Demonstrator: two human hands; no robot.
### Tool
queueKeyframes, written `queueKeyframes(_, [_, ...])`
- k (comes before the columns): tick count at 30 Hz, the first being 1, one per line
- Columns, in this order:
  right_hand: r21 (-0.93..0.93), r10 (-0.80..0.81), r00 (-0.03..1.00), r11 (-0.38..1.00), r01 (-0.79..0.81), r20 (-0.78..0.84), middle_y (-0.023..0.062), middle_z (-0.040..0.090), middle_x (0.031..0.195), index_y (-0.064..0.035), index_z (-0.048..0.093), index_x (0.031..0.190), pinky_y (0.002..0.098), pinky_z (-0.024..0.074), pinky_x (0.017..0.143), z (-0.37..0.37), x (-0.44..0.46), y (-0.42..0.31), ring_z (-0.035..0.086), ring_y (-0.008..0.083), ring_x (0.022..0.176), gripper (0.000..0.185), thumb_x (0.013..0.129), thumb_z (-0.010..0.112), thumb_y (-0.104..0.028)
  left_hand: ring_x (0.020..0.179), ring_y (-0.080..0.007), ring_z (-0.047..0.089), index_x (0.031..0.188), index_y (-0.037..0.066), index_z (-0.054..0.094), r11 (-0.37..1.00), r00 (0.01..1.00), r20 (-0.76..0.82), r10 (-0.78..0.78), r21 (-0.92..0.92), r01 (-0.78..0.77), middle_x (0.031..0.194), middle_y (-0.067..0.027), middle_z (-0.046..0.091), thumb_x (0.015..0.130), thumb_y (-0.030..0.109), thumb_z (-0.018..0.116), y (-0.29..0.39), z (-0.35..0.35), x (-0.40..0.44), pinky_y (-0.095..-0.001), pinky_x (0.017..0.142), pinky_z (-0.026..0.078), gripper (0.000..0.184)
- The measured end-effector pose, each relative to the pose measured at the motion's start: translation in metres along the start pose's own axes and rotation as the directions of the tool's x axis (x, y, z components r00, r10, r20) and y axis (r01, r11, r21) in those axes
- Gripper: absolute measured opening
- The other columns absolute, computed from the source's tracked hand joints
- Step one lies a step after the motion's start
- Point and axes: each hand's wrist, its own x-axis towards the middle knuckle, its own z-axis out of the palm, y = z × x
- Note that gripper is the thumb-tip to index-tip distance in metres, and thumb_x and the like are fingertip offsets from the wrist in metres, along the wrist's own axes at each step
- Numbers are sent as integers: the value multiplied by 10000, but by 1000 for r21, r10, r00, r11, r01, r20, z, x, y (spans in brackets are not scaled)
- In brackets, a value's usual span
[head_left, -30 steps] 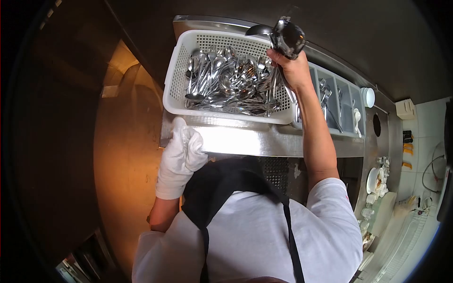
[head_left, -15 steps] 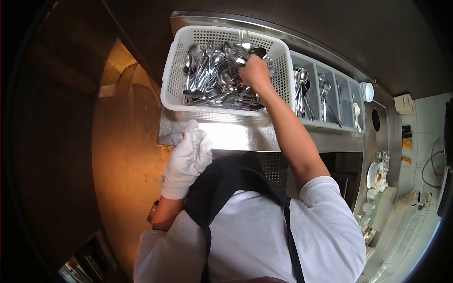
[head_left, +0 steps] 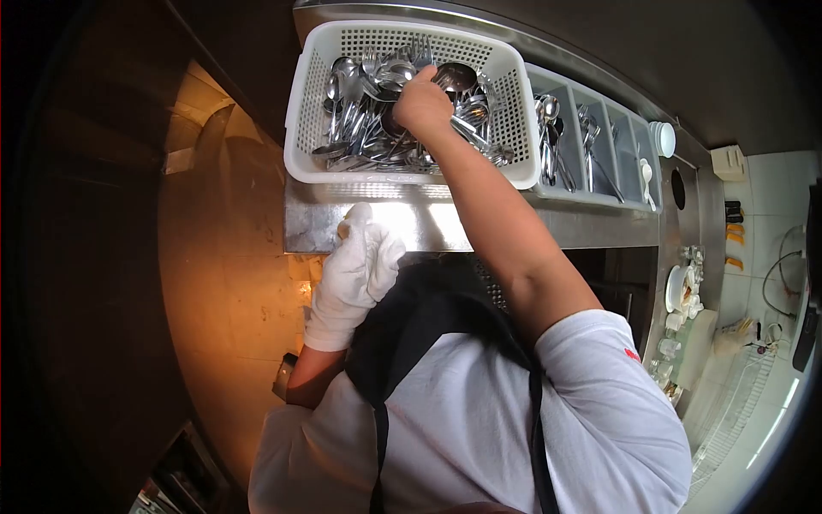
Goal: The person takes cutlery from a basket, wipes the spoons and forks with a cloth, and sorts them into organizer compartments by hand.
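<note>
Loose cutlery, spoons and forks in a jumbled heap, lies in a white perforated basket on a steel counter. Person's right hand is down among the pieces, fingers curled; whether clamped on any, cannot tell. Left hand, covered by white cloth, is apart from the basket; its fingers are hidden, state undetermined. Beside the basket: a divided grey tray holding more utensils.

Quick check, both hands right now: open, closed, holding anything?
Left hand: wrapped in white cloth; open or closed can't be told.
Right hand: curled among cutlery in the white basket; grip can't be told.
</note>
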Motion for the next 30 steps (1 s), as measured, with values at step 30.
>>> queueKeyframes(30, [457,-95,853,811,365,-514,229,681,907,-42,348,1152,480,504,802,-83,-9,30,660,436,891,673,707,811,-244,819,-74,460,1271,-60,384,995,995,12,-100,-6,101,905,5,473,981,119,542,14,10,-31,-179,758,409,376])
